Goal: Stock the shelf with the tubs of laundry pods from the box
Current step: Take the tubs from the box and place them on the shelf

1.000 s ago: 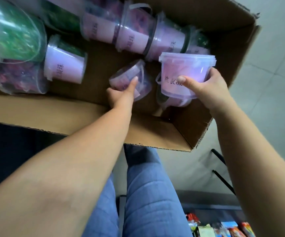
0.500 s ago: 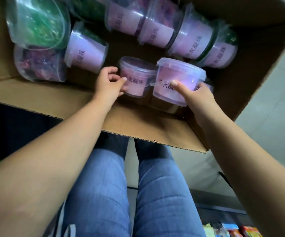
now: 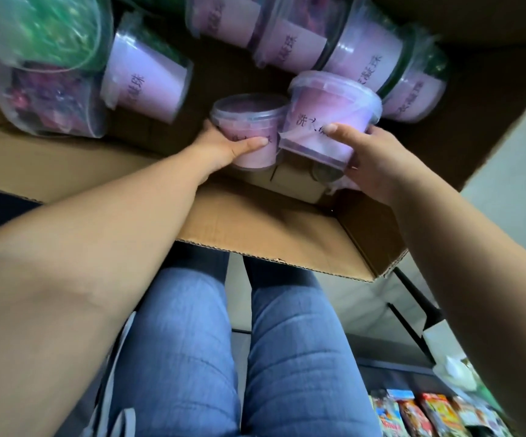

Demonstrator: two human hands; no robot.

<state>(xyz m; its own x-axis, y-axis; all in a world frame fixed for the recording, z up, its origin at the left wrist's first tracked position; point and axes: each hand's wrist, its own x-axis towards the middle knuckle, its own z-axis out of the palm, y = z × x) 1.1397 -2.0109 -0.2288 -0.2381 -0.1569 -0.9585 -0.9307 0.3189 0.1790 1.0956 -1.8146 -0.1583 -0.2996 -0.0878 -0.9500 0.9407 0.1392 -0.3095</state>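
Observation:
An open cardboard box [image 3: 274, 238] holds several clear tubs of laundry pods with pink labels. My left hand [image 3: 224, 146] grips a small pink tub [image 3: 249, 124] by its side, thumb across the label. Right beside it, my right hand [image 3: 369, 162] grips a larger pink tub [image 3: 328, 111] from below, thumb on its label. The two held tubs touch each other above the box's near wall. More tubs lie on their sides at the back of the box, among them one [image 3: 148, 77] with a pink label and a row [image 3: 366, 55] at the top right.
Tubs with green [image 3: 41, 29] and dark red [image 3: 47, 102] contents lie at the box's left. My legs in blue jeans [image 3: 239, 357] are below the box. Colourful snack packets [image 3: 422, 411] sit on a low shelf at the bottom right. Pale floor shows at the right.
My left hand has closed round the small pink tub and lifted it upright next to the right hand's tub. The view has moved closer to the box.

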